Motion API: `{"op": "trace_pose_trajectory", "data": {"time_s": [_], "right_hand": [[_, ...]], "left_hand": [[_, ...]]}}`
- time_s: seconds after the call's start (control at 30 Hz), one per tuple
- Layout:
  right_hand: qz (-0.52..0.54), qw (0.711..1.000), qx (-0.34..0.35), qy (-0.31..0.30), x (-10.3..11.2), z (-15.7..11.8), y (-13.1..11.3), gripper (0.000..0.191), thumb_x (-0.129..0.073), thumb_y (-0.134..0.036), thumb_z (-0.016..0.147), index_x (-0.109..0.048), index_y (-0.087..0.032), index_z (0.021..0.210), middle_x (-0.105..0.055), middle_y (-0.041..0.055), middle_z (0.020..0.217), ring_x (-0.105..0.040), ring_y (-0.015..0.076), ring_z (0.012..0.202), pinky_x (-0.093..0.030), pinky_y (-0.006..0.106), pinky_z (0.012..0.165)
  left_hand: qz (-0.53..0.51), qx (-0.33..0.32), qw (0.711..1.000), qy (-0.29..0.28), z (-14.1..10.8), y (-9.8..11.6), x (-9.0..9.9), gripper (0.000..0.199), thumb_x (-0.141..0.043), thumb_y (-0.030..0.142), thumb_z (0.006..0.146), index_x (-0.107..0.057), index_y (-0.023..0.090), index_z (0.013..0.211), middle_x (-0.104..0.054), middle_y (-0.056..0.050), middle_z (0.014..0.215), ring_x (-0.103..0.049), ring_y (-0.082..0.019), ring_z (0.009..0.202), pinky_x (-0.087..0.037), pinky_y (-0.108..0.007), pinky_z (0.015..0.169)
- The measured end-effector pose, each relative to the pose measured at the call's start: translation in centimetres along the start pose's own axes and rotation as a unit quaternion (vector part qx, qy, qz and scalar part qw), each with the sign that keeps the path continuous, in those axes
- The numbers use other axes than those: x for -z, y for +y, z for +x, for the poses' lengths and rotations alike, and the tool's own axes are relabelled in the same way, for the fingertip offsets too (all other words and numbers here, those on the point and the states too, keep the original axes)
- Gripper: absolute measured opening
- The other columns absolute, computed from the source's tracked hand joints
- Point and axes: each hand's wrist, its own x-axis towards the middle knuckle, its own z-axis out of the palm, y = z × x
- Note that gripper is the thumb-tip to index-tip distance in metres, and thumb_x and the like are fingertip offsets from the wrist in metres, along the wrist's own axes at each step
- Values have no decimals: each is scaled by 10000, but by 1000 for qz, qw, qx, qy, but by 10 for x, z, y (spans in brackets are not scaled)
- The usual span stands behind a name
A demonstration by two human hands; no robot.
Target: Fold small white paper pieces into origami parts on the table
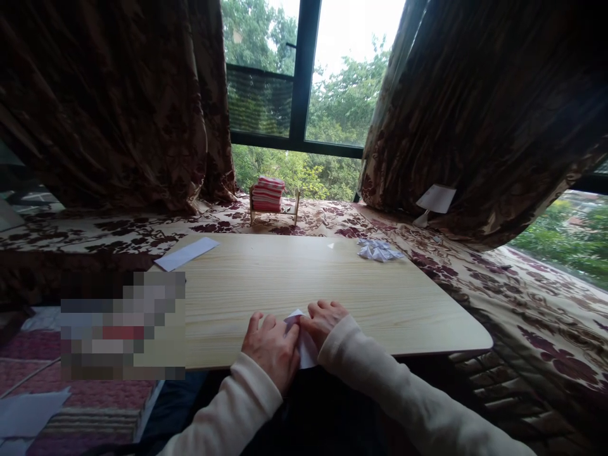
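Note:
A piece of white paper [308, 356], partly folded with a pointed top, lies at the table's near edge between my hands. My left hand [273, 349] grips its left side, thumb and fingers pressed close to the fold. From the right, my right hand [323, 324] has curled fingers on the paper, its fingertips meeting my left thumb near the top. The fingers cover much of the fold, so its full shape is hidden. Both hands rest on the pale wooden table [237, 285].
A heap of small folded paper pieces [379, 250] lies at the table's far right, a flat white paper strip [187, 254] at its far left. Behind stand a small rack with red-and-white striped cloths [268, 194] and a white lamp [437, 199]. A pixelated patch hides the left side.

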Motion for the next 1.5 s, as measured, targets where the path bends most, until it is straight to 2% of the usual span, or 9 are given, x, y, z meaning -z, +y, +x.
{"op": "trace_pose_trajectory", "data": {"time_s": [0.13,0.27,0.37,0.53,0.7,0.87,1.1,1.27,1.5], "right_hand": [[2,1000,18,-10,5,-1,2,272,-433,-258,826,-591,-246,1047,-602,90,927,-530,247,865,-386,358,676],[9,1000,4,-5,5,1,5,255,-470,-242,787,-616,-265,994,-592,80,916,-522,239,856,-377,346,673],[23,999,28,6,-1,0,8,305,-500,-252,758,-590,-279,1049,-581,71,923,-510,232,846,-366,324,653],[9,999,37,19,-15,-17,16,348,-441,-243,823,-528,-300,1155,-576,83,935,-485,232,838,-326,328,646],[33,995,34,90,-22,-33,32,354,-533,-194,740,-591,-323,1064,-563,54,872,-462,194,774,-294,310,642],[89,985,-1,146,-19,-22,31,483,-475,-111,727,-509,-244,1190,-562,59,951,-466,198,834,-320,307,688],[91,990,-6,109,-11,1,14,412,-473,-168,755,-535,-244,1155,-560,70,966,-463,217,855,-331,328,706],[77,994,-11,81,-6,4,12,312,-483,-184,750,-609,-264,1024,-558,58,941,-460,217,857,-325,324,688],[83,993,-5,83,-15,3,11,288,-492,-197,750,-621,-310,981,-554,44,906,-461,204,835,-312,310,674]], "left_hand": [[1,-5,1000,16,-1,0,-3,307,-492,236,717,-610,190,996,-605,-52,713,-496,-246,783,-285,-481,845],[4,2,1000,27,-1,1,-6,320,-518,227,688,-616,186,990,-607,-51,707,-496,-241,783,-273,-482,861],[1,2,999,32,-1,1,-6,298,-528,221,678,-626,180,956,-608,-48,696,-498,-240,778,-270,-483,864],[-2,14,1000,28,0,3,-4,270,-532,199,676,-638,181,924,-609,-49,681,-499,-236,773,-272,-478,870],[-13,13,1000,14,1,3,0,264,-506,203,713,-636,195,943,-623,-46,710,-507,-232,780,-270,-474,881],[-11,17,1000,19,-1,2,-1,295,-531,228,706,-630,189,981,-617,-48,726,-505,-237,793,-278,-471,878],[-12,19,1000,10,-1,2,-3,313,-528,235,707,-630,184,998,-615,-45,714,-505,-239,787,-284,-477,873],[-15,23,999,19,0,3,-5,276,-526,252,708,-647,183,946,-618,-47,703,-508,-243,780,-286,-481,865],[-21,31,999,14,-1,5,-3,266,-520,238,713,-645,191,943,-625,-41,719,-512,-237,778,-287,-471,868]]}}
